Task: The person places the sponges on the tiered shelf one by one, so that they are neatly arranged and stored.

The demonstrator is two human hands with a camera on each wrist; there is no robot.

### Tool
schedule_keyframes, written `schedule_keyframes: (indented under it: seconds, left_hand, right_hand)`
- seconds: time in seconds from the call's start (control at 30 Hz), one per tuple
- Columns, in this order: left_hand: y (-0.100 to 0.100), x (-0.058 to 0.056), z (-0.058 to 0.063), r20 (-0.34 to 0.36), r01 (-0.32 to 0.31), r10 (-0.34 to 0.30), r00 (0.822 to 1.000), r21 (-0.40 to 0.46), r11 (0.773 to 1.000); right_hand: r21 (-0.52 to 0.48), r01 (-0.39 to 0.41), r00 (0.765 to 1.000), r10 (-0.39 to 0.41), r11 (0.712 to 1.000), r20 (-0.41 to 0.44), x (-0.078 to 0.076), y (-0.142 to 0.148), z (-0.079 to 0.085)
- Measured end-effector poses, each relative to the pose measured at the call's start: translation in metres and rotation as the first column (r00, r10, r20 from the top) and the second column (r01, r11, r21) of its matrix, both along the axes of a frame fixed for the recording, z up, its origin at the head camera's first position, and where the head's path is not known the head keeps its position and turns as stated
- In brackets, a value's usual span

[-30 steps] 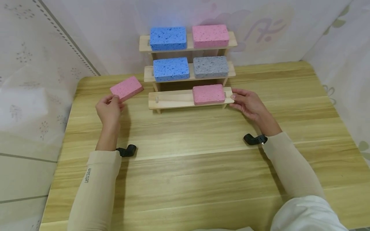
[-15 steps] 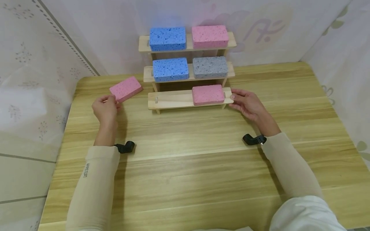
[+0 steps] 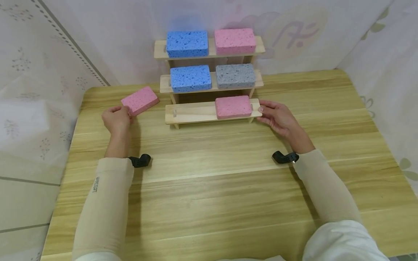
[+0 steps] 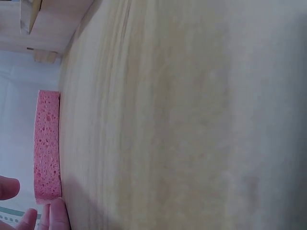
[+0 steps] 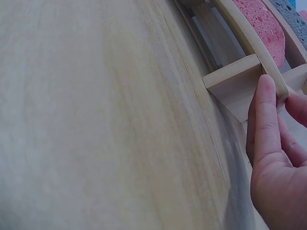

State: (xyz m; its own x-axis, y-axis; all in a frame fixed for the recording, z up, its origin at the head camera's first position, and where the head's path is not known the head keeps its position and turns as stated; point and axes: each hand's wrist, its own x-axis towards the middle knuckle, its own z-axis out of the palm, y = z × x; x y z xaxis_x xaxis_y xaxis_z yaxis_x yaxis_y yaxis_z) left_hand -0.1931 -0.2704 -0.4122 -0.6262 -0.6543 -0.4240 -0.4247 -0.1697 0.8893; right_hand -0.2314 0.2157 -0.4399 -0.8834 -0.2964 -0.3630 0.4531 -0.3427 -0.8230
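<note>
A pink sponge (image 3: 140,100) lies flat on the table, left of a three-tier wooden shelf rack (image 3: 192,113). My left hand (image 3: 116,120) is at its near left corner. In the left wrist view the fingertips (image 4: 58,213) are right at the sponge's end, while the thumb stands apart from it. My right hand (image 3: 280,117) pinches the right end of the bottom shelf between thumb and fingers, as the right wrist view also shows. On that shelf, toward the right, sits another pink sponge (image 3: 233,107); its left part is bare.
The middle tier bears a blue sponge (image 3: 191,78) and a grey sponge (image 3: 236,76). Up on the top tier are a blue sponge (image 3: 187,44) and a pink sponge (image 3: 235,41). Patterned sheeting (image 3: 124,47) hangs behind and beside the wooden table (image 3: 209,203).
My left hand has slid slightly left along the loose sponge's near corner, its forearm shifting forward. The sponge stays in place beside the rack, and my right hand keeps its grip.
</note>
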Motion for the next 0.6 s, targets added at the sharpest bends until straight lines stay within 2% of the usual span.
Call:
schedule_keyframes:
  seconds: [0.13,0.4,0.6]
  left_hand:
    - [-0.001,-0.005,-0.001,0.026,0.011,-0.011,1.0,-0.009,1.0]
    - [0.004,-0.013,0.0,0.15,0.049,-0.036,0.988,-0.08,0.996]
    - [0.004,-0.013,0.003,0.126,0.041,-0.037,0.991,-0.034,0.999]
  right_hand:
    - [-0.013,0.005,1.0,-0.005,1.0,0.007,0.0,0.0,-0.001]
    - [0.001,0.003,1.0,-0.003,1.0,0.005,-0.001,0.0,-0.001]
    - [-0.007,0.003,1.0,-0.003,1.0,0.004,-0.001,0.0,-0.002]
